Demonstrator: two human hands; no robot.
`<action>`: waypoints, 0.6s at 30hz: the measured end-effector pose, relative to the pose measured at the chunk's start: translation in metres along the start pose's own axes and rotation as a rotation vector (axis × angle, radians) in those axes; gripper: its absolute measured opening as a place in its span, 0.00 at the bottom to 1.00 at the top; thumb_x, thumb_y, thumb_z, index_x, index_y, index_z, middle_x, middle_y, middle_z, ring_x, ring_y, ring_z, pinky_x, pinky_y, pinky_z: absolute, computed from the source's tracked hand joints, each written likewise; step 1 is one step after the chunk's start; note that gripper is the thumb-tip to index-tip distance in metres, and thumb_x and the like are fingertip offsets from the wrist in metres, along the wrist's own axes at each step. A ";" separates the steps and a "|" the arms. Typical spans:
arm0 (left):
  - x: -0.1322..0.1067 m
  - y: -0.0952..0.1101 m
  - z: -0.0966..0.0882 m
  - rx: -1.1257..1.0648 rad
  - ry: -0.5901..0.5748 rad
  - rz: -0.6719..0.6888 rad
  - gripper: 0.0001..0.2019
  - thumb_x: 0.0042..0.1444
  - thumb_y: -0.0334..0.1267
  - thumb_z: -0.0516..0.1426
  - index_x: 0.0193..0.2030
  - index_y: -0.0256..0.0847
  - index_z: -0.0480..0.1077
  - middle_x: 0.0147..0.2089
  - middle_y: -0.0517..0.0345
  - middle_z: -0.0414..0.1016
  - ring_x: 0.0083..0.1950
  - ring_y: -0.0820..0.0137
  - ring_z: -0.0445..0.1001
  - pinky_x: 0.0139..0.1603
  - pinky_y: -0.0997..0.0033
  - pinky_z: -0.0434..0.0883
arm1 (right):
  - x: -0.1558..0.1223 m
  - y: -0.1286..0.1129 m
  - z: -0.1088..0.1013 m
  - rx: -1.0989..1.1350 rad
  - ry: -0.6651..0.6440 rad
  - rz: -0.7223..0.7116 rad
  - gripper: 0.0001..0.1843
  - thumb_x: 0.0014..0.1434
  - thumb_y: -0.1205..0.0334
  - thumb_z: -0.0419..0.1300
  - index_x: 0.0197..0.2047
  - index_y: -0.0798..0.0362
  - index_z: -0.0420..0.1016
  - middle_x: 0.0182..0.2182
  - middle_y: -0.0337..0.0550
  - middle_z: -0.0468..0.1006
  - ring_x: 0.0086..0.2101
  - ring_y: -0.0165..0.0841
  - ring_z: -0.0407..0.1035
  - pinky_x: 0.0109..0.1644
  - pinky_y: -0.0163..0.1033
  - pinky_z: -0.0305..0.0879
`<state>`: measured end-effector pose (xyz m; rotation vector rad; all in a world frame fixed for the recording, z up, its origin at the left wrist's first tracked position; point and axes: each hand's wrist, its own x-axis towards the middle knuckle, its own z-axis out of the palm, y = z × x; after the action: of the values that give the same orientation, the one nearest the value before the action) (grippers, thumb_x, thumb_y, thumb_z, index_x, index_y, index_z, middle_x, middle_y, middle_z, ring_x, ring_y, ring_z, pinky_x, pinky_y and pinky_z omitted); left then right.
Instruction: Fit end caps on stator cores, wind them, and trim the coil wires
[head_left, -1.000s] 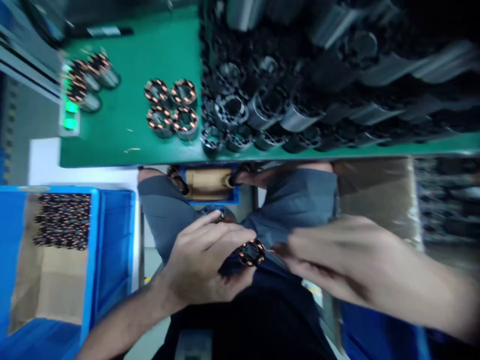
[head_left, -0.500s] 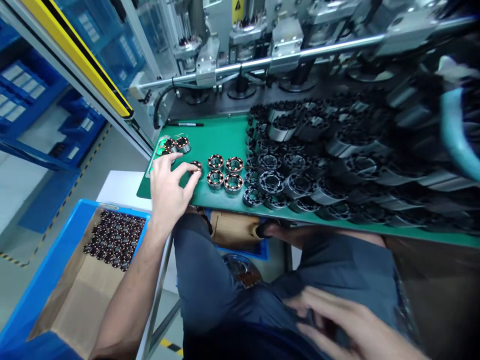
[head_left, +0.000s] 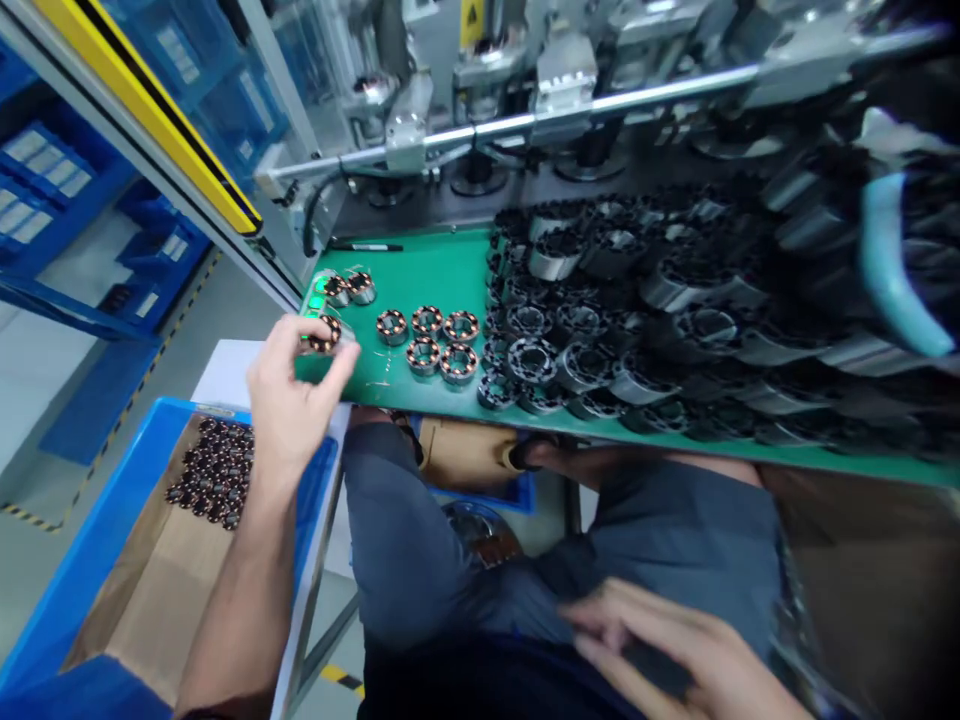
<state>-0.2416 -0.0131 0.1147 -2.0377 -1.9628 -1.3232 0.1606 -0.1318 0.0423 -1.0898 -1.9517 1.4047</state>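
My left hand (head_left: 296,385) is over the left end of the green mat (head_left: 427,262), with thumb and fingers closed around a copper-wound motor stator (head_left: 325,334). Just behind it sit two more wound stators (head_left: 361,288). To the right, a small group of wound stators (head_left: 427,321) stands in two rows, with a single stator (head_left: 391,327) at its left end. My right hand (head_left: 675,640) hangs low over my lap, blurred, its fingers curled. Something dark shows between them, but I cannot make out what it is.
Stacked dark stator cores (head_left: 592,365) crowd the right of the mat. A machine rail (head_left: 525,118) runs behind, and a black pen (head_left: 367,247) lies at the back edge. At the left, a blue crate (head_left: 82,560) holds rows of wound stators (head_left: 214,470).
My left hand has let go of the stator beside the group and moved left, closing on another stator. My right hand stays low over my lap.
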 end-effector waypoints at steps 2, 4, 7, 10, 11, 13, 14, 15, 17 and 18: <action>-0.035 0.045 -0.004 -0.262 -0.082 0.019 0.31 0.59 0.41 0.83 0.64 0.52 0.76 0.57 0.57 0.87 0.55 0.58 0.92 0.60 0.54 0.90 | 0.017 -0.031 -0.001 0.086 0.209 0.014 0.06 0.75 0.61 0.76 0.53 0.42 0.94 0.34 0.36 0.90 0.31 0.28 0.85 0.42 0.23 0.82; -0.065 0.081 -0.005 -0.365 -0.259 0.064 0.36 0.59 0.42 0.84 0.69 0.55 0.75 0.59 0.57 0.89 0.57 0.57 0.94 0.60 0.56 0.91 | 0.034 -0.052 -0.001 0.383 0.259 0.029 0.18 0.76 0.60 0.77 0.66 0.41 0.89 0.43 0.38 0.93 0.37 0.29 0.89 0.46 0.27 0.86; -0.095 0.103 0.007 -0.393 -0.417 0.129 0.30 0.64 0.43 0.81 0.69 0.56 0.77 0.58 0.59 0.91 0.55 0.58 0.94 0.57 0.59 0.90 | 0.050 -0.056 0.001 0.640 0.153 0.125 0.26 0.74 0.60 0.81 0.71 0.46 0.85 0.52 0.45 0.94 0.47 0.32 0.91 0.53 0.30 0.89; -0.112 0.100 0.026 -0.452 -0.421 0.095 0.29 0.64 0.44 0.81 0.66 0.53 0.76 0.56 0.60 0.91 0.52 0.63 0.94 0.53 0.67 0.89 | 0.050 -0.044 0.003 0.774 0.050 0.186 0.23 0.77 0.51 0.78 0.69 0.49 0.86 0.55 0.48 0.94 0.51 0.34 0.91 0.54 0.34 0.90; -0.115 0.099 0.031 -0.464 -0.420 0.094 0.29 0.64 0.44 0.81 0.65 0.52 0.76 0.55 0.61 0.91 0.51 0.64 0.94 0.51 0.69 0.88 | 0.047 -0.040 0.003 0.818 0.020 0.192 0.25 0.77 0.47 0.78 0.70 0.49 0.86 0.57 0.50 0.94 0.52 0.36 0.92 0.54 0.36 0.91; -0.119 0.097 0.037 -0.468 -0.436 0.123 0.28 0.63 0.45 0.82 0.63 0.49 0.77 0.52 0.61 0.91 0.48 0.65 0.94 0.49 0.71 0.87 | 0.043 -0.034 0.003 0.874 0.006 0.221 0.26 0.76 0.44 0.80 0.68 0.48 0.85 0.58 0.49 0.93 0.52 0.37 0.91 0.52 0.37 0.92; -0.120 0.098 0.038 -0.469 -0.447 0.136 0.27 0.64 0.47 0.82 0.64 0.48 0.78 0.52 0.61 0.92 0.48 0.65 0.94 0.49 0.72 0.87 | 0.042 -0.033 0.003 0.890 0.018 0.239 0.24 0.75 0.46 0.80 0.65 0.48 0.85 0.55 0.47 0.94 0.50 0.35 0.91 0.51 0.35 0.91; -0.120 0.098 0.039 -0.482 -0.461 0.143 0.27 0.66 0.48 0.81 0.65 0.48 0.79 0.52 0.60 0.93 0.48 0.64 0.95 0.50 0.71 0.88 | 0.041 -0.032 0.003 0.901 0.037 0.258 0.20 0.75 0.49 0.81 0.62 0.48 0.85 0.51 0.44 0.94 0.47 0.32 0.91 0.50 0.33 0.90; -0.118 0.097 0.037 -0.526 -0.501 0.179 0.27 0.69 0.51 0.80 0.69 0.49 0.81 0.58 0.55 0.94 0.53 0.62 0.96 0.55 0.69 0.90 | 0.041 -0.033 0.002 0.931 0.064 0.275 0.14 0.75 0.55 0.81 0.57 0.48 0.85 0.45 0.39 0.94 0.41 0.27 0.90 0.48 0.28 0.88; -0.116 0.095 0.035 -0.529 -0.507 0.224 0.25 0.70 0.51 0.79 0.69 0.51 0.83 0.62 0.54 0.93 0.55 0.61 0.96 0.56 0.68 0.90 | 0.042 -0.033 0.001 0.950 0.069 0.275 0.13 0.76 0.55 0.81 0.56 0.48 0.86 0.44 0.38 0.94 0.40 0.26 0.89 0.48 0.28 0.88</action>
<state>-0.1267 -0.1085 0.0764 -2.9886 -1.5477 -1.5039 0.1261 -0.1025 0.0709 -0.9040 -0.8623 2.0645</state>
